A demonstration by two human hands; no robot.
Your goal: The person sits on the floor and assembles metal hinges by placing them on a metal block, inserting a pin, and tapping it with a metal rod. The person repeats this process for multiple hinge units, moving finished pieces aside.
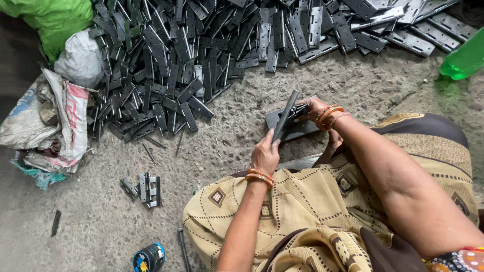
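**Hinge strip held over the block**

The hinge strip (286, 115), a long dark metal piece, slants up from the left hand (265, 154), whose fingers close around its lower end. The right hand (313, 107) rests closed on the strip's far part, over a dark metal block (297, 128) on the floor. A big heap of hinges (201, 55) lies beyond.

A crumpled white woven sack (48, 123) with pink and blue printed patches lies on the floor at the left edge. Above it sits a knotted white plastic bag (80, 60), and a bright green bag (53, 17) fills the top-left corner. A small round tin (148, 258) with a blue-and-black label stands near the bottom edge.
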